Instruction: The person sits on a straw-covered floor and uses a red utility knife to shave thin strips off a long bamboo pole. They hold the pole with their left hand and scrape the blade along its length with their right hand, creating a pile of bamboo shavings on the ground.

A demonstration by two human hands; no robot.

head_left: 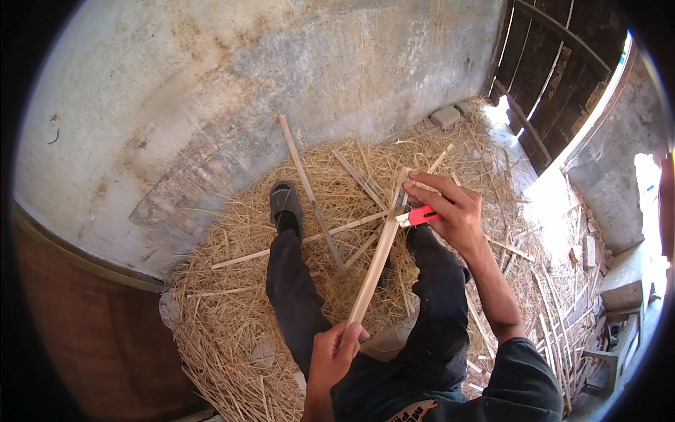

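Note:
A long, pale wooden strip, perhaps split bamboo, slants up and away between my legs. Its near end is gripped in my left hand, with the fingers closed round it. At the far end, my right hand holds a red utility knife, and its fingertips reach the strip's tip. The knife's head lies against the strip's right side; I cannot make out the exact contact of the blade. A darker patch shows on the strip just above the knife.
Straw and shavings cover the floor around my legs. Loose strips lie ahead, one long strip leaning toward the stained wall. A dark plank door stands at the far right, and brick-like blocks sit along the wall's base.

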